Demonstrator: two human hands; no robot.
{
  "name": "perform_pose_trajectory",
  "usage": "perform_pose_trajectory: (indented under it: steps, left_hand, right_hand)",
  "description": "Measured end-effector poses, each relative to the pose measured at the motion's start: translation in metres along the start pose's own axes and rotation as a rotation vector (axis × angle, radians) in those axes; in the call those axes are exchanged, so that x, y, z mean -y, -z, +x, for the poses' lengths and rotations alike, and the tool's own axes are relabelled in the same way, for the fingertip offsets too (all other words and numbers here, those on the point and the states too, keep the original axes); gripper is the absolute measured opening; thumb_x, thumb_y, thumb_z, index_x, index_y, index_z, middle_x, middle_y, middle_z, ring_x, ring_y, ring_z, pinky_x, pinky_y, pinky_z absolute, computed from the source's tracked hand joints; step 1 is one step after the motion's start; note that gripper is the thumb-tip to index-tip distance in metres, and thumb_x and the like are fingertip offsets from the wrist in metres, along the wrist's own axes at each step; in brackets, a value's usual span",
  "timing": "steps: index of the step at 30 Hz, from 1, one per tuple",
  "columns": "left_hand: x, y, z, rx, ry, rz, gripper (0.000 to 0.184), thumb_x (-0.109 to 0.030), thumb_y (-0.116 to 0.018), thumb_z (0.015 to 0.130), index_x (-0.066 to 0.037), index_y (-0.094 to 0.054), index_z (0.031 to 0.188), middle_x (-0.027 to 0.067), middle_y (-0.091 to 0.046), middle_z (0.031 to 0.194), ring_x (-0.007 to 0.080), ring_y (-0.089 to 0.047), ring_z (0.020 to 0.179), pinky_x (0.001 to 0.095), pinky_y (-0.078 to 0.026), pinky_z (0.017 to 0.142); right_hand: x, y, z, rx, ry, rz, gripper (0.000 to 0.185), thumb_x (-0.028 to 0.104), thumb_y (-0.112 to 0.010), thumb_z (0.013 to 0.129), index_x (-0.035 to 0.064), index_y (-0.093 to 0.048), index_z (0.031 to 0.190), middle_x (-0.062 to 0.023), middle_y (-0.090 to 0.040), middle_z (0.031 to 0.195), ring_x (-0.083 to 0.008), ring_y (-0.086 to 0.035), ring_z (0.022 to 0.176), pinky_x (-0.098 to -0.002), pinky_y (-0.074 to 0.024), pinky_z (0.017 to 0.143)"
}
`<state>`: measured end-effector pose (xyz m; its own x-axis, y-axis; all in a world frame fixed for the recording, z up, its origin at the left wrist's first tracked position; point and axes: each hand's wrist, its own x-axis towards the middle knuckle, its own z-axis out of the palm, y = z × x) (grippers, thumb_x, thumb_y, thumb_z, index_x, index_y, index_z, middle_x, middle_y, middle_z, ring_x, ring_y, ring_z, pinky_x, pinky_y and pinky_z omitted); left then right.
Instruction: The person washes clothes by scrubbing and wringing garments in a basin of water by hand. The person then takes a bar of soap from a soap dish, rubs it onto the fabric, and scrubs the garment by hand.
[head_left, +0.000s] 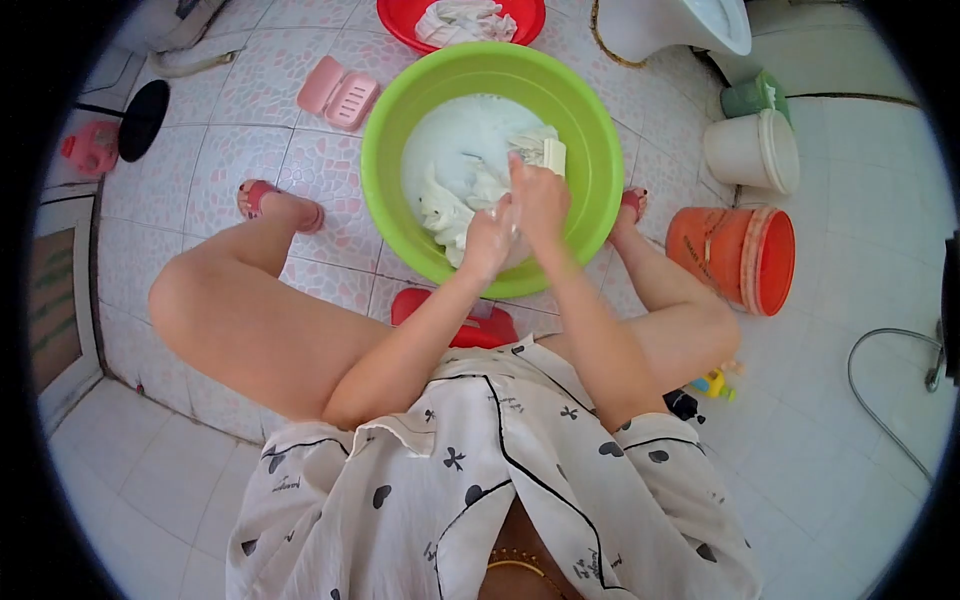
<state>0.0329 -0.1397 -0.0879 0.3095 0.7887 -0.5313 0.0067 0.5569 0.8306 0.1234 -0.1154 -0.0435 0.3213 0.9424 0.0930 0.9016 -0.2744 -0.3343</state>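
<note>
A green basin [592,230] stands on the floor between my legs, with cloudy, sudsy water [440,140] in it. White wet cloth [447,215] lies bunched in the water. Over the near side of the basin, my left hand [488,240] is closed on part of this cloth. My right hand [540,203] is pressed close against it, fingers curled on the cloth and one digit pointing up; the fabric between the hands is mostly hidden. Just beyond my right hand, a white scrub brush [554,157] rests on the cloth, partly covered.
Behind the basin is a red basin [535,18] holding white cloth. A pink soap box [352,100] lies open on the tiles to the left. To the right are an orange bucket [705,245] on its side and a white bucket [735,152]. A red stool [490,330] is beneath me.
</note>
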Motion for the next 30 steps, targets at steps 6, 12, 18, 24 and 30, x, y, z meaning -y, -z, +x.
perform_pose_trajectory:
  steps: [6, 12, 18, 24, 30]
  left_hand:
    - [-0.041, 0.01, -0.006, -0.038, -0.08, -0.169, 0.043, -0.04, -0.049, 0.092, 0.0, -0.061, 0.085, 0.0044, -0.058, 0.076, 0.0127, -0.049, 0.072, 0.0298, -0.042, 0.068]
    - [-0.066, 0.031, 0.001, -0.086, -0.154, -0.204, 0.037, -0.044, -0.05, 0.092, -0.011, -0.053, 0.075, -0.0033, -0.046, 0.071, 0.0077, -0.04, 0.066, 0.025, -0.034, 0.059]
    - [-0.066, 0.044, 0.01, -0.031, -0.138, -0.128, 0.039, -0.041, -0.053, 0.092, -0.01, -0.054, 0.068, -0.0059, -0.044, 0.066, 0.0058, -0.039, 0.063, 0.023, -0.033, 0.058]
    - [-0.072, 0.047, 0.009, -0.035, -0.206, -0.174, 0.038, -0.037, -0.056, 0.091, -0.009, -0.054, 0.065, -0.0074, -0.044, 0.063, 0.0041, -0.038, 0.061, 0.0219, -0.03, 0.055]
    - [-0.071, 0.055, 0.013, 0.019, -0.199, -0.273, 0.037, -0.035, -0.057, 0.091, -0.011, -0.052, 0.063, -0.0071, -0.044, 0.062, 0.0038, -0.038, 0.058, 0.0223, -0.028, 0.054]
  right_hand:
    - [-0.03, -0.007, 0.014, 0.268, -0.361, 0.541, 0.05, 0.048, -0.052, 0.088, 0.0044, -0.058, 0.063, -0.0094, -0.055, 0.056, -0.0242, -0.052, 0.054, -0.0346, -0.0398, 0.052]
    - [-0.03, 0.027, 0.013, 0.518, -0.464, 1.318, 0.037, 0.043, -0.052, 0.085, 0.0108, -0.054, 0.069, 0.0034, -0.046, 0.064, -0.0106, -0.043, 0.058, -0.026, -0.032, 0.052]
    - [-0.036, 0.04, 0.009, 0.639, -0.3, 1.465, 0.016, 0.026, -0.05, 0.074, 0.0103, -0.053, 0.077, 0.002, -0.048, 0.072, -0.0091, -0.043, 0.067, -0.024, -0.0314, 0.056]
    - [-0.039, 0.051, 0.011, 0.678, -0.24, 1.407, 0.019, 0.019, -0.055, 0.068, 0.0084, -0.056, 0.083, 0.0013, -0.051, 0.076, -0.0103, -0.047, 0.071, -0.0229, -0.0356, 0.063]
    - [-0.043, 0.057, 0.014, 0.734, -0.165, 1.336, 0.026, 0.011, -0.06, 0.067, 0.0056, -0.059, 0.092, -0.001, -0.056, 0.084, -0.012, -0.052, 0.081, -0.0236, -0.0401, 0.073]
